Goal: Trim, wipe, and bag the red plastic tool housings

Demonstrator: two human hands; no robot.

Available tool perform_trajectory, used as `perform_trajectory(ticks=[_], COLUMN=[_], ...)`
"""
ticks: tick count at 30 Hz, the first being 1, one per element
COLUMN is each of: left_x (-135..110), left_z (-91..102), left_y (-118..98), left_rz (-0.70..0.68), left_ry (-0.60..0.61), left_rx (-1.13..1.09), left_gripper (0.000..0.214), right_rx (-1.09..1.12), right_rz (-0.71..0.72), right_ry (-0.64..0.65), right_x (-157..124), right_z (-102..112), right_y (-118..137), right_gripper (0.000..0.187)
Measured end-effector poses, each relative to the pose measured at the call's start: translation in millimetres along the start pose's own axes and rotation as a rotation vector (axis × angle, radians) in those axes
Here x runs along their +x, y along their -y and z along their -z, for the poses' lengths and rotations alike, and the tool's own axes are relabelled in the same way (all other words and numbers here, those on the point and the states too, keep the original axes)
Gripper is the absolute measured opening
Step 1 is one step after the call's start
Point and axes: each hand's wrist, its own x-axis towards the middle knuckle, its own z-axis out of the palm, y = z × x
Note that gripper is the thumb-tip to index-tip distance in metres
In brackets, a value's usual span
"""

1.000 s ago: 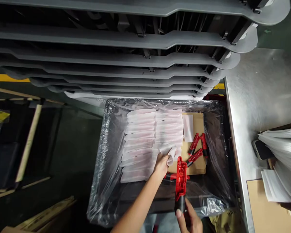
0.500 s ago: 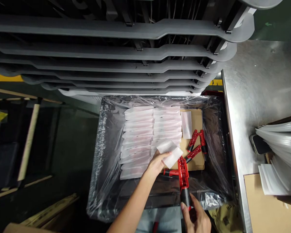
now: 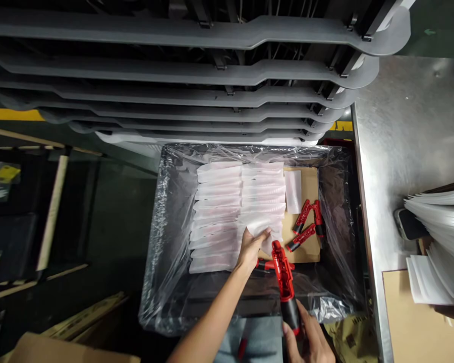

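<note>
My left hand [image 3: 250,248] pinches a white foam pouch [image 3: 260,225] above the lined bin. In my right hand [image 3: 310,339] is a red and black plastic tool housing half [image 3: 283,275], gripped by its black end. Its red end points up toward the pouch and lies close to it. Below, two rows of wrapped pouches [image 3: 216,217] fill the left and middle of the bin. Several loose red and black housings [image 3: 301,238] lie on a cardboard sheet [image 3: 309,184] at the right, and another housing [image 3: 264,264] is partly hidden behind the held one.
The bin [image 3: 151,252] has a clear plastic liner. Grey stacked panels [image 3: 212,70] stand along its far side. To the right is a metal table [image 3: 378,151] with a stack of white foam sheets [image 3: 439,217] and a cardboard piece [image 3: 419,322]. A cardboard box [image 3: 68,350] sits at lower left.
My left hand has shifted slightly up and right with the pouch, which is now turned more edge-on. The housing in my right hand has tilted, its red end moving left and up.
</note>
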Motion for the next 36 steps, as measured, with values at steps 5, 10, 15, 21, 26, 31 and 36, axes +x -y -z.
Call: perform_trajectory(ticks=[5,10,15,21,26,31,36], left_x=[-3.3,-6.2,-10.3,-16.1,-18.1,-21.6,-30.6], left_z=[0.9,2.0,1.6,1.4,2.9,8.4,13.5], left_y=[-3.9,-8.3,-5.3,-3.5,-4.7,0.9,13.8], left_rz=[0.008,0.049,0.104,0.145,0.217,0.326,0.446], left_ry=[0.036,0.070,0.081,0.134,0.217,0.307,0.389], left_rx=[0.030,0.064,0.074,0.066,0.052,0.022,0.032], left_gripper=[0.049,0.044,0.039,0.042,0.046,0.045,0.041], right_rx=[-0.074,-0.126,0.017,0.433,0.488,0.403,0.378], right_rz=[0.000,-0.027,-0.070,-0.209,-0.280,-0.158,-0.247], right_ry=[-0.016,0.001,0.059,0.173,0.182,0.194,0.128], right_x=[6.4,10.1,10.0,6.4,8.6,14.7,17.6], right_z=[-2.4,-3.4,-5.7,-8.9,-9.5,-4.6,-2.3], right_y=[-5.3,-9.4,-10.0,-14.0,-12.8,-9.3,-1.1], right_gripper=[0.066,0.070,0.066,0.059,0.057,0.059,0.077])
